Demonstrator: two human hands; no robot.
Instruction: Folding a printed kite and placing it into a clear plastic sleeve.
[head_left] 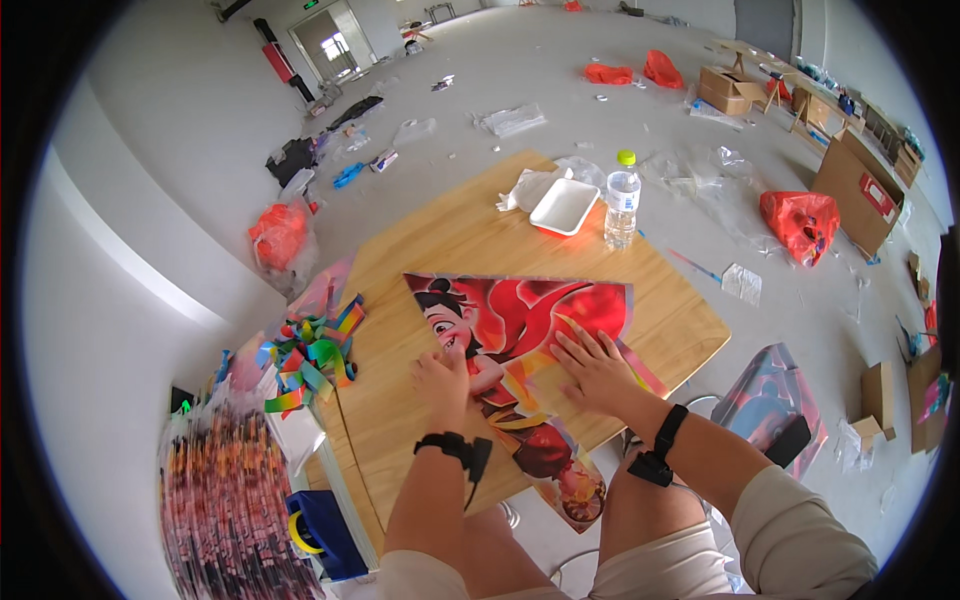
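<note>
A printed sheet [590, 305] with a red cartoon figure lies across the wooden table [400, 480], and its narrow lower end hangs over the near edge toward my knees. At the sheet's left edge, my left hand [440, 380] has its fingers curled together on the material; the fingertips are partly hidden. My right hand [598, 372] rests flat on the right part of the sheet, fingers spread. Both wrists wear black bands.
A water bottle [621, 205] and a white tray [565, 207] stand at the table's far side. Rainbow streamers [310, 360] lie at its left corner, above a thick stack of printed sheets [225, 500]. A blue bag [328, 535] sits beside the stack. Red bags [800, 225] and cartons litter the floor.
</note>
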